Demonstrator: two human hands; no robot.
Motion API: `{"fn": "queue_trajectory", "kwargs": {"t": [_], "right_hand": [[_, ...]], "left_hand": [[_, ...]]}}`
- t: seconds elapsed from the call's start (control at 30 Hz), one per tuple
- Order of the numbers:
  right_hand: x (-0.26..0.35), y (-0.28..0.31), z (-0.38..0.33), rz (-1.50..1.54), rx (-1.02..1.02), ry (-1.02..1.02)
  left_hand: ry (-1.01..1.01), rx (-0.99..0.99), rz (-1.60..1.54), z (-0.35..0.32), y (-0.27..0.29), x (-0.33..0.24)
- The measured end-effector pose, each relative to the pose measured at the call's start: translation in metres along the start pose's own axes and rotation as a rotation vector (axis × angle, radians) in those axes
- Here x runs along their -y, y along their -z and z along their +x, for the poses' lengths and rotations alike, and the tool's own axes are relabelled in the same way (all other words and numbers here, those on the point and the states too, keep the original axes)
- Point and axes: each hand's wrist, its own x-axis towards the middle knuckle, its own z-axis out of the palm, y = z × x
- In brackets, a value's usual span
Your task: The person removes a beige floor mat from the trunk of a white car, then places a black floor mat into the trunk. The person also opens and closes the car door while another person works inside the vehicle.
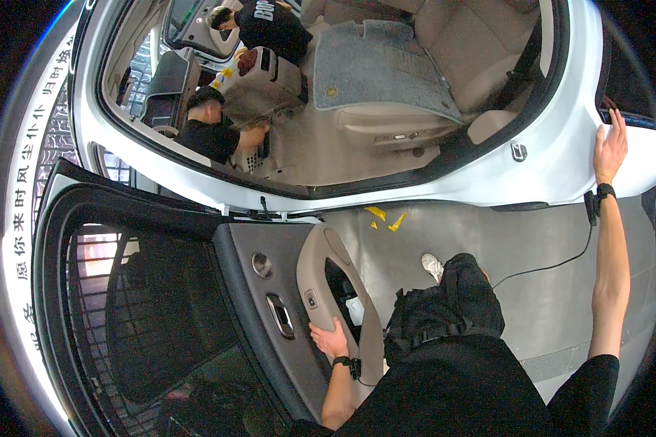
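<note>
Car door (288, 258), swung open, takes up the lower left of the frame, its dark window (168, 320) toward the left edge and its inner panel facing up, with a round silver speaker cover (262, 265) and a chrome handle (280, 317). At the lower centre, the left hand (331, 341) lies on the beige armrest (317, 262) of that door, thumb apart from the fingers; whether it grips the edge or only rests there, I cannot tell. Something white (354, 311) sits in the pocket beside it. At the right of the frame, the right hand (611, 149) is laid flat on the white car body (561, 164), fingers stretched out and nearly together, grasping nothing. Both wrists wear black bands, and a thin cable (539, 271) runs from the right one. Yellow scraps (396, 222) lie on the grey floor (539, 240) near the centre. Across the top, a grey mat (379, 65) covers a beige seat (386, 131), and two co-workers in black (204, 138) lean in at the upper left.
</note>
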Motion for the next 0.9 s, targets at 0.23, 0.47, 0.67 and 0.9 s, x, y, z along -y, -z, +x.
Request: {"fn": "queue_trajectory", "kwargs": {"t": [0.23,0.47,0.67,0.9], "right_hand": [[0.0003,-0.0003,0.0003,0.015,-0.004,-0.011],[-0.0028,-0.0017,-0.0001,0.022,-0.014,0.002],[-0.0019,-0.0018,-0.0014,0.031,0.000,-0.018],[-0.0021,-0.0020,-0.0032,0.051,-0.005,-0.014]], "left_hand": [[-0.017,-0.022,0.011,0.0007,-0.0047,0.0036],[0.031,0.035,0.019,0.0006,0.0014,-0.0015],[0.041,0.041,0.021,0.0000,0.0049,-0.0042],[0.021,0.038,0.009,0.0009,0.0028,-0.0011]]}}
